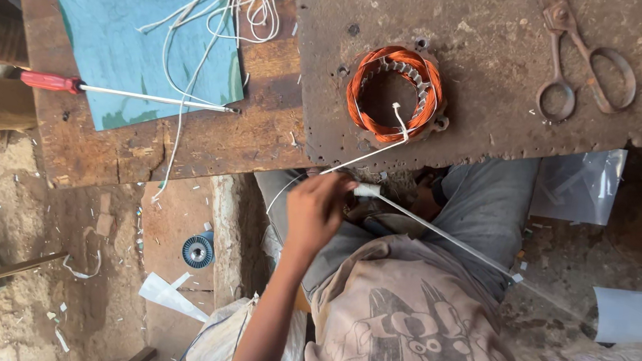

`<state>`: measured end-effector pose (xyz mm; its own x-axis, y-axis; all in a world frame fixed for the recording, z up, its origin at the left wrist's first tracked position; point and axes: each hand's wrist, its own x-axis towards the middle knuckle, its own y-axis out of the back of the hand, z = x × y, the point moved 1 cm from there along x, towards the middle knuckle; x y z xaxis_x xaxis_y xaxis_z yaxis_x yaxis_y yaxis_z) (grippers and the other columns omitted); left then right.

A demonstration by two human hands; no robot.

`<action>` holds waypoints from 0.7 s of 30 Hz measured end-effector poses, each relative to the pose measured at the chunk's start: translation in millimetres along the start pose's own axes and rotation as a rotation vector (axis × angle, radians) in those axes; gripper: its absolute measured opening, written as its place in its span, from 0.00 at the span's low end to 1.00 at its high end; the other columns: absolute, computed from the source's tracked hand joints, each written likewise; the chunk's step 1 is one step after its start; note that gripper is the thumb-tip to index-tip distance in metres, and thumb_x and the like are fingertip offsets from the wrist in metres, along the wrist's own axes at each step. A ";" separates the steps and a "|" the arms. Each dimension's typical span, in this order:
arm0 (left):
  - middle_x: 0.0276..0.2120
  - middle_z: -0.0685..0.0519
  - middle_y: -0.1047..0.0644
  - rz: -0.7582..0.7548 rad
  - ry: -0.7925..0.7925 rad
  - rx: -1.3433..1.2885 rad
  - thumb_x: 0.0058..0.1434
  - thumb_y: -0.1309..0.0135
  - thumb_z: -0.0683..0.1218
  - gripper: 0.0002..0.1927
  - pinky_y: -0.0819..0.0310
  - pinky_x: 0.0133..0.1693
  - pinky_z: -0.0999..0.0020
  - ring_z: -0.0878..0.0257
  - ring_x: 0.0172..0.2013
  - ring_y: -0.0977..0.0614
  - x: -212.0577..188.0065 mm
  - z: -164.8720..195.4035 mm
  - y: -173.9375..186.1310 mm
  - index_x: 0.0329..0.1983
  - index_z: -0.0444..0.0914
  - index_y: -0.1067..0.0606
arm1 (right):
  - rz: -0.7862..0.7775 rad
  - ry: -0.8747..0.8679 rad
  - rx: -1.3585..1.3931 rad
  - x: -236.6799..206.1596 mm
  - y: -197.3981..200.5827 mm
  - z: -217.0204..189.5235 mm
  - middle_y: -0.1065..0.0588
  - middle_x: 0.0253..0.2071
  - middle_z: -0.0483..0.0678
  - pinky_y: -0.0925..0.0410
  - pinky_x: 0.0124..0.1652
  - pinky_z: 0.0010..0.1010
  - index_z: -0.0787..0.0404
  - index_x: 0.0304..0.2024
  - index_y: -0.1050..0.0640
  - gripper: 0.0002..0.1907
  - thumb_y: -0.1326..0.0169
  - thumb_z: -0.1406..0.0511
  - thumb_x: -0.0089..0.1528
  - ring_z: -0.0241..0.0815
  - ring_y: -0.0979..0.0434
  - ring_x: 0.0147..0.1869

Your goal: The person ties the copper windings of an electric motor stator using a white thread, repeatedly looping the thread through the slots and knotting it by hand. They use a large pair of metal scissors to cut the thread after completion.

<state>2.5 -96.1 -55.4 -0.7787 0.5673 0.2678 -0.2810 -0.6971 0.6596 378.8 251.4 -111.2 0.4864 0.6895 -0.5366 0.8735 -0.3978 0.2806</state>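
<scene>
Pinching the thin white sleeved wire (410,222) at centre frame, left hand (317,209) fingers close on its limp, light, kink-prone end below the copper-wound stator (395,94); right hand unseen.

Stator winding (394,94): copper-orange coils on grey metal core
White sleeving (440,233) and white cord (220,9), plain
Screwdriver (123,92): red handle, silver shaft
Sheet (149,26): teal, darker green streaks
Scissors (588,68): rust-brown
Metal plate (492,79): brown, rust-mottled, dotted with small holes
Bench board (208,140): reddish-brown wood
Shirt (417,320): beige, dark grey bird print
Trousers (482,202): grey
Spool (198,251) on ground: blue-grey
</scene>
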 end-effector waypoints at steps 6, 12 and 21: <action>0.34 0.47 0.19 -0.128 0.137 -0.117 0.61 0.41 0.38 0.06 0.25 0.38 0.60 0.50 0.35 0.17 14.0 23.2 5.1 0.41 0.38 0.22 | 0.279 0.240 -0.382 28.1 42.4 38.4 0.22 0.39 0.54 0.31 0.35 0.26 0.71 0.54 0.26 0.14 0.46 0.66 0.69 0.37 0.24 0.35; 0.42 0.50 0.18 -0.067 -0.192 -0.247 0.66 0.46 0.37 0.12 0.25 0.46 0.60 0.53 0.42 0.16 32.1 82.1 23.9 0.52 0.37 0.22 | -0.480 0.824 -0.231 -43.8 -26.0 39.3 0.22 0.40 0.55 0.32 0.32 0.24 0.72 0.58 0.26 0.17 0.46 0.66 0.71 0.35 0.25 0.33; 0.37 0.49 0.24 0.314 -0.327 0.037 0.56 0.51 0.38 0.19 0.40 0.68 0.52 0.53 0.49 0.22 101.5 67.6 -21.3 0.52 0.37 0.25 | -1.528 1.217 -0.024 -214.2 -153.1 31.8 0.19 0.39 0.55 0.36 0.31 0.17 0.66 0.49 0.29 0.06 0.50 0.72 0.69 0.28 0.28 0.31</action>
<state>-32.7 5.9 5.2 -0.6030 0.4439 0.6628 -0.0346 -0.8446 0.5342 140.2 145.4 -64.5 -0.8133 0.3774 0.4428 0.5008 0.8414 0.2028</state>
